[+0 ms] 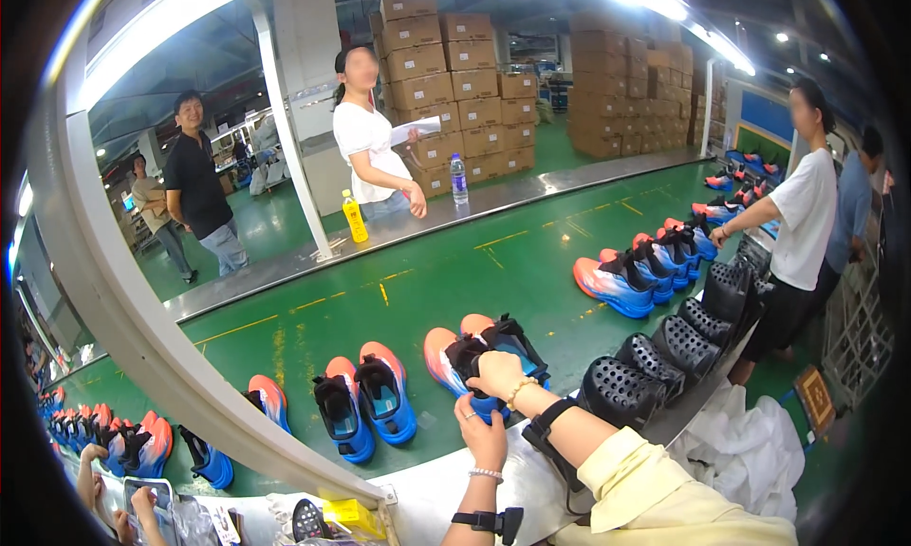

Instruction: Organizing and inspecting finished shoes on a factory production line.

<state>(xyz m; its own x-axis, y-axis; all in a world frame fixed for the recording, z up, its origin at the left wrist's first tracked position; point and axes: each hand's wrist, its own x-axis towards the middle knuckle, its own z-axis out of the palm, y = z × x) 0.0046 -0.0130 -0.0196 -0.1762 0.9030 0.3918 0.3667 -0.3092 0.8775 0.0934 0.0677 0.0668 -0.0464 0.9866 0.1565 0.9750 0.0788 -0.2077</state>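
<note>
As I view the station remotely, a long green work surface [474, 271] takes up most of the scene, running beneath and beyond both hands. Far ahead of them: a stack of cartons [418, 95]. Well off to their right stands a co-worker in a white top [802, 219], one arm out over a row of sneakers [655, 261]. Nearer, just right of the hands, a row of black clogs [685, 345] lines the edge. Left of the hands: a coral-and-blue pair of shoes [384, 394], toes pointing away.

Directly at the hands sits the coral-and-blue shoe [452, 364], toe away, its mate [517, 342] just to the right and partly behind the right hand. Right hand [500, 375]: fingers curled down over the black collar; I cannot tell whether they pinch it. Left hand [485, 437]: beside the blue heel, fingers bent upward; contact or grip not resolved.

Handling, my estimate: light; upper soft and yielding, sole springier and firmer, not fragile. The smooth surface could let it slide. I judge the heel the best place to steady it, with the other hand on the collar; squeezing the toe would probably dent it.

Smallest item noted: a pale bracelet [487, 474] on the left wrist.
</note>
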